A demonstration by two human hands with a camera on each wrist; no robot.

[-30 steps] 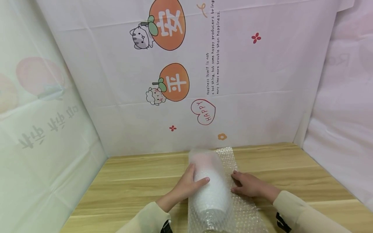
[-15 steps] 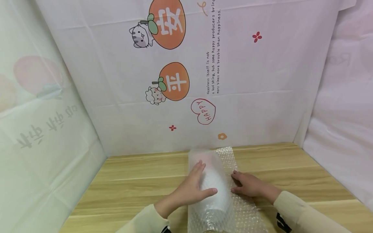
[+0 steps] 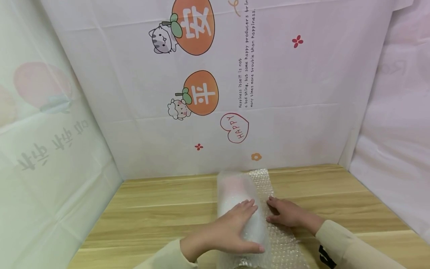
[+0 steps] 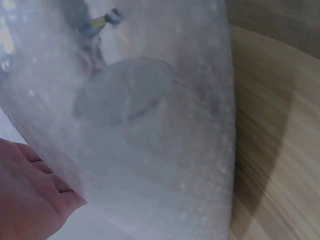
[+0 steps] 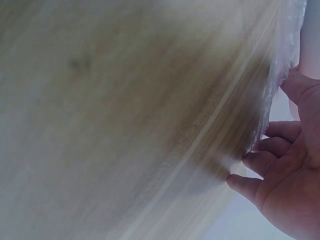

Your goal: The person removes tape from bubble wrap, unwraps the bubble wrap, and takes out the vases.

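Note:
A long, rounded white object (image 3: 231,200), pinkish toward its far end, lies in clear bubble wrap (image 3: 285,239) on the wooden table. Its exact kind is blurred by the wrap. My left hand (image 3: 231,229) rests across the top of the bundle, fingers extended and thumb spread toward its near end. In the left wrist view, the wrapped bundle (image 4: 150,165) fills most of the picture beside that hand (image 4: 30,195). To the right of the bundle, my right hand (image 3: 287,213) touches the loose flap of wrap with spread fingertips. The right wrist view shows those fingertips (image 5: 260,162) right at the wrap's edge.
The wooden tabletop (image 3: 158,213) extends to both sides of the bundle. Behind it hangs a white printed cloth (image 3: 295,130). More white cloth (image 3: 60,168) stands at the left, and another cloth sheet (image 3: 396,130) closes the right side.
My left hand has let go of the bundle's left side and slid over its top, rightward and nearer. The right hand and the wrap flap have stayed in place.

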